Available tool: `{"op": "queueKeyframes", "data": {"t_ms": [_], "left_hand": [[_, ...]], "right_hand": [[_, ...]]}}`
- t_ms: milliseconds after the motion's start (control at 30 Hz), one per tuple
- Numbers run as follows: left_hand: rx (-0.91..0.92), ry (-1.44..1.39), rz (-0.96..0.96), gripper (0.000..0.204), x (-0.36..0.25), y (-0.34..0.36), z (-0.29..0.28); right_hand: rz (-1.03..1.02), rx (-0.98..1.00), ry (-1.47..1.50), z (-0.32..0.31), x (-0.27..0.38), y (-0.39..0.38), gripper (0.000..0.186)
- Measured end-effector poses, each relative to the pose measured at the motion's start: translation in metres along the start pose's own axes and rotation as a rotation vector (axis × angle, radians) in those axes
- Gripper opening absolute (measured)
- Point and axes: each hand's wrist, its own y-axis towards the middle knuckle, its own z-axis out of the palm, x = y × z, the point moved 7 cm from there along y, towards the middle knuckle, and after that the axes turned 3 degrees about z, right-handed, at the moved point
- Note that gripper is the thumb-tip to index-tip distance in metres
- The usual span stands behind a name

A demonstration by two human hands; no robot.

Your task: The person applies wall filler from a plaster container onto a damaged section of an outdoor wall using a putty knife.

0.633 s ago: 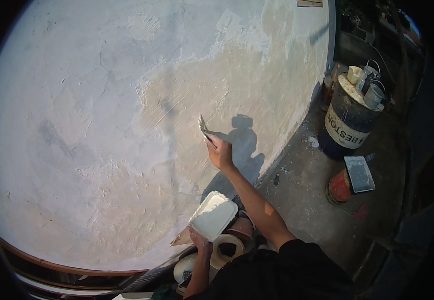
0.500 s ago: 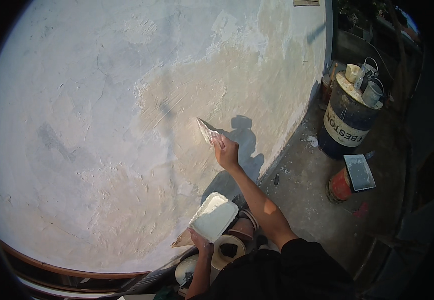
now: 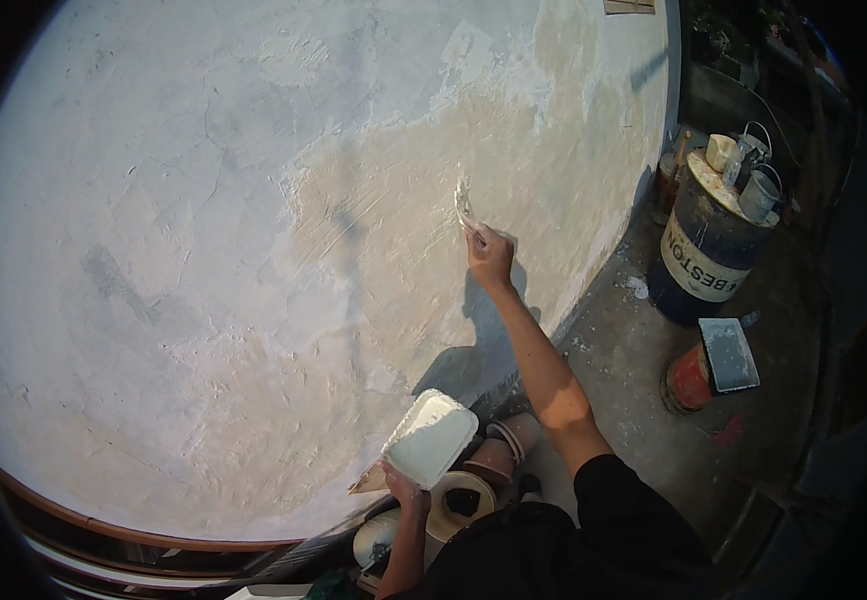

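My right hand point(image 3: 489, 255) grips a putty knife point(image 3: 464, 195) coated in off-white paste, held up at the plastered wall point(image 3: 224, 220) over a beige, streaked patch; whether the blade touches it is hard to tell. My left hand point(image 3: 402, 482) is low in front of me, closed on a white rectangular tray point(image 3: 430, 437) with creamy paste on it. A brown triangular piece point(image 3: 368, 482) sticks out under the tray's left side, partly hidden.
On the right, a dark drum point(image 3: 704, 245) carries pails and tubs; nearer stands a red bucket point(image 3: 686, 382) with a grey flat sheet point(image 3: 729, 350). Flowerpots point(image 3: 490, 458) and a round basin point(image 3: 434, 515) lie along the wall's foot. The concrete floor point(image 3: 609, 350) has white splatters.
My right hand and the knife have moved up and to the right across the wall, the blade now pointing more upright. My left hand and tray sit slightly farther right in view.
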Motion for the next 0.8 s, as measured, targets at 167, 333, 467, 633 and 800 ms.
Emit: {"op": "queueKeyframes", "data": {"t_ms": [167, 333, 467, 633, 800], "left_hand": [[0.019, -0.003, 0.015, 0.063, -0.003, 0.001, 0.008], [0.038, 0.020, 0.004, 0.063, -0.003, -0.002, 0.012], [0.054, 0.013, 0.041, 0.065, -0.008, -0.004, 0.008], [0.058, -0.002, 0.038, 0.066, -0.002, -0.005, 0.007], [0.004, 0.015, 0.022, 0.067, -0.002, -0.005, 0.003]], "right_hand": [[0.014, 0.124, -0.243, 0.038, 0.037, -0.043, 0.028], [-0.045, 0.206, -0.036, 0.045, 0.069, -0.078, 0.025], [0.086, 0.162, -0.115, 0.017, 0.049, -0.069, 0.019], [0.115, -0.234, 0.024, -0.042, -0.019, -0.009, 0.018], [0.200, -0.064, -0.152, -0.020, -0.020, 0.003, 0.021]]}}
